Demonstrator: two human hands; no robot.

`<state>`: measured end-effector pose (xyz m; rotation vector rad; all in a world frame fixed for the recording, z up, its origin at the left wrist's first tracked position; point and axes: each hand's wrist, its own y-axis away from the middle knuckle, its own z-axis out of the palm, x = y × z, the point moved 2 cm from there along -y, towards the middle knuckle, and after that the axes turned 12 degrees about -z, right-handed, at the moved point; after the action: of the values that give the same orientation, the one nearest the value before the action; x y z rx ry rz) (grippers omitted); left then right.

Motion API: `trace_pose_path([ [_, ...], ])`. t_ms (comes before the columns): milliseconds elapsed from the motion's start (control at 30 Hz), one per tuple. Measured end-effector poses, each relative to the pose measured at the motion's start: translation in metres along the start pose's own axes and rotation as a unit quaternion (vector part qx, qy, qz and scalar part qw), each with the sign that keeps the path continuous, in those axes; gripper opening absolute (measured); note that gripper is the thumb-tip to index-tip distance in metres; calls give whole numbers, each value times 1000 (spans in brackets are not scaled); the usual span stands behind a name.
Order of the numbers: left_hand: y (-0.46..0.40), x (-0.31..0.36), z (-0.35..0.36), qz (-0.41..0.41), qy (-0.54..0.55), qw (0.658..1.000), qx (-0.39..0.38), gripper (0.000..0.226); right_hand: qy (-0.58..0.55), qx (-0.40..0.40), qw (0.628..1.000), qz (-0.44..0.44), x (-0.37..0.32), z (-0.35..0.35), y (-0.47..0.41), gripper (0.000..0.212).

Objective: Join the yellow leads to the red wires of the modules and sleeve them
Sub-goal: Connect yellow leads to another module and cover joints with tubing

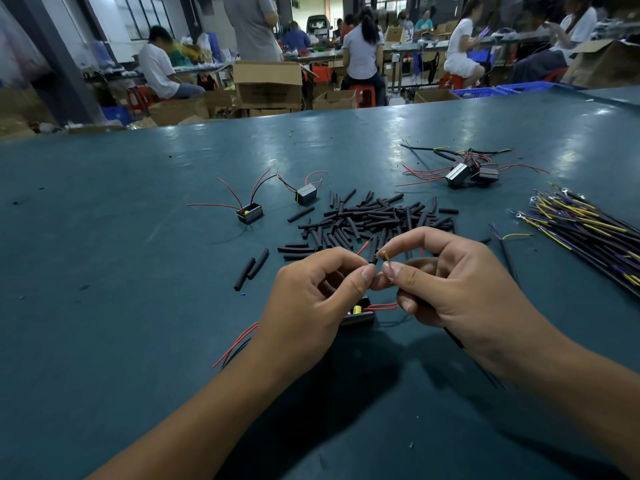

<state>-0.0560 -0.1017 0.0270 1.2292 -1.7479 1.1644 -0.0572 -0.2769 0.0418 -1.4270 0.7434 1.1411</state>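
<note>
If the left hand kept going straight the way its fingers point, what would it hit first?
Most likely the right hand: the left hand points its pinched fingertips rightward at it, nearly touching around the twisted wire ends.

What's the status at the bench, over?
Left hand and right hand both pinching the wire joint. Module on table beneath the hands. Sleeves piled just behind, nothing in the way.

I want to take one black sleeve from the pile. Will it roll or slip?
Probably light and a little slippery: each black sleeve is a short, thin, smooth tube. It may roll if pushed sideways, being round. The pile lies loose, so neighbours likely shift.
</note>
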Motion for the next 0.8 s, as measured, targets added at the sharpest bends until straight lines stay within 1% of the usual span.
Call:
trace_pose_path([
  [67,1,1,0,4,-2,1000,1,14,3,-5,1000,-1,-2,1,0,7],
  [167,1,2,0,6,-10,1000,2,12,8,-10,1000,-3,-4,2,0,12],
  [300,0,3,-2,6,-15,1000,9,13,15,0,1000,-6,-4,2,1,9],
  [467,1,5,-2,11,-17,1000,10,14,17,-14,1000,-13,-5,3,2,8],
  [500,1,6,-3,14,-20,1000,12,14,20,-14,1000,-13,-6,3,2,10],
  [567,1,8,-3,21,-26,999,14,13,25,-19,999,-16,-7,3,2,21],
  [667,2,11,-2,37,-49,998,9,12,21,-17,999,-32,-8,5,2,25],
  [800,3,11,0,41,-65,997,14,26,60,-7,996,-59,-8,7,3,26],
])
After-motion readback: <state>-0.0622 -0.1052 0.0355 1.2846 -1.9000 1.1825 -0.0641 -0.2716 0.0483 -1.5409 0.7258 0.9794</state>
